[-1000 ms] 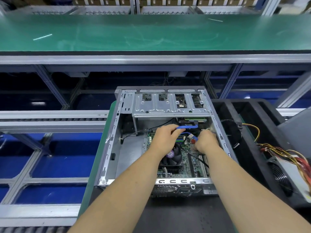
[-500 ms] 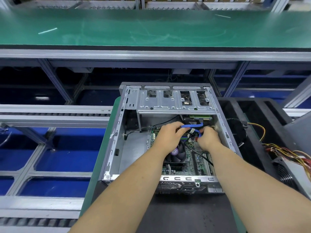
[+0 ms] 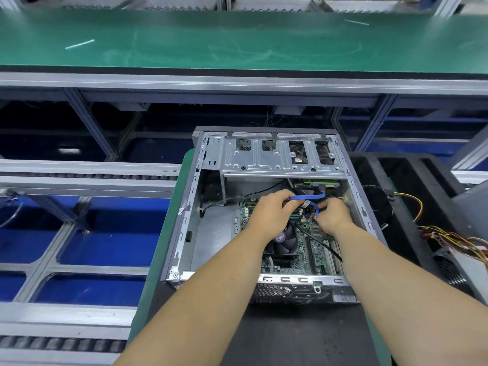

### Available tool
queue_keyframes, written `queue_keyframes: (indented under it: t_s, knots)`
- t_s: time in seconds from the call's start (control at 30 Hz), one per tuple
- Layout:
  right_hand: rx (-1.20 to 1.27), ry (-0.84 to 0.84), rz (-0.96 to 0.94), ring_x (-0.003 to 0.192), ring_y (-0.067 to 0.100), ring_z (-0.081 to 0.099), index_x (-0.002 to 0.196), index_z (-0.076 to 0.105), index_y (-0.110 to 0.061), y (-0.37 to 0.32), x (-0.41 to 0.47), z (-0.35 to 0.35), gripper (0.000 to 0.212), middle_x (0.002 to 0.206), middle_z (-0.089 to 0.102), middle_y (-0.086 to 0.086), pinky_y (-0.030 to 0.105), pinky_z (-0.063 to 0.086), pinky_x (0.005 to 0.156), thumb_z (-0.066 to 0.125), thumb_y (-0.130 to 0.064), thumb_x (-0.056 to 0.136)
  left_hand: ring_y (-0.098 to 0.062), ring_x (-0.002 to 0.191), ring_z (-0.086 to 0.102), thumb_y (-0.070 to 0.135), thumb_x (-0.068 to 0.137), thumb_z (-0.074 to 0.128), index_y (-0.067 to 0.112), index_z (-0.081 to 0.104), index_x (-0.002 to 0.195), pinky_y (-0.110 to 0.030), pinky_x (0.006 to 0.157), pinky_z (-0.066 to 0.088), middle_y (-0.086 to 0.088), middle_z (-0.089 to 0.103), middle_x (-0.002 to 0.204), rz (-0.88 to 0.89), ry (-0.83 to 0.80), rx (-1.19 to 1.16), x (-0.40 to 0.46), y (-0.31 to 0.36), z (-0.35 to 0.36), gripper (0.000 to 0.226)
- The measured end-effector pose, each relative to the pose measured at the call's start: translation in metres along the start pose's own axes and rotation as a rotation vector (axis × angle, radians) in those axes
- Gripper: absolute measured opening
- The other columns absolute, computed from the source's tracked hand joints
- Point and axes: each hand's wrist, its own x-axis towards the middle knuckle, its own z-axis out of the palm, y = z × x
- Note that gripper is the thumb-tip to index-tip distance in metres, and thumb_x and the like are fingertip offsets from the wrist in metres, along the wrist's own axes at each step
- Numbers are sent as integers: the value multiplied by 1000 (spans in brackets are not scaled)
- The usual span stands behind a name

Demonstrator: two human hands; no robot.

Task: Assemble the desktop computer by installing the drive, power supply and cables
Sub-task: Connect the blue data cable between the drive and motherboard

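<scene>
Bright, even overhead light, no hard shadows. Soft sheen and faint white streaks on the green bench top (image 3: 237,40). Under-bench frame (image 3: 158,122) dark, detail lost. Strong wide-angle bend: straight rails curve toward the edges. Centre sharp on the computer case (image 3: 280,159); corners and top edge slightly smeared. Small glare spot at left.

The open computer case (image 3: 184,228) lies on a dark surface (image 3: 290,336) edged in green. To its right, a black foam tray (image 3: 412,196) seemingly rests on the same surface, a power supply (image 3: 459,262) with coloured wires lying in it.
</scene>
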Motion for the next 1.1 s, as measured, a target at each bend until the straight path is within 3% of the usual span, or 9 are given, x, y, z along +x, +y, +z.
queue_keyframes:
  t_s: [0.27,0.53,0.7,0.87,1.1]
  knots:
    - [-30,23,-29,96,35,62,110,67,-9,-1,-2,0,23,108,68,15,38,53,87,62,-3,89,-10,48,36,43,98,57,26,66,94,-30,50,29,6,48,56,-10,-2,-6,0,-1,1,19]
    - [-10,52,-34,88,31,63,100,69,-9,0,-5,-1,20,92,68,10,35,54,81,57,1,89,-14,53,40,43,98,57,23,66,94,-33,53,31,5,50,58,-14,-4,-2,-1,1,-1,23]
    - [12,53,-13,92,30,65,93,69,-9,0,-2,-2,15,97,71,15,34,54,85,64,3,87,-17,56,42,43,99,56,21,65,92,-33,55,32,1,53,62,-18,-12,-2,-1,3,-2,25]
    - [11,53,-10,96,35,64,106,71,-3,-1,-1,-2,21,105,69,19,37,54,88,65,5,86,-17,57,42,42,99,56,20,65,95,-33,54,32,3,51,62,-26,-20,-10,-1,2,-2,24]
    - [16,38,3,96,35,63,106,71,-4,-2,-3,-3,22,107,69,19,36,53,86,66,3,86,-14,54,39,41,100,55,21,65,96,-32,53,30,5,48,60,-30,-25,-16,-1,2,-1,23]
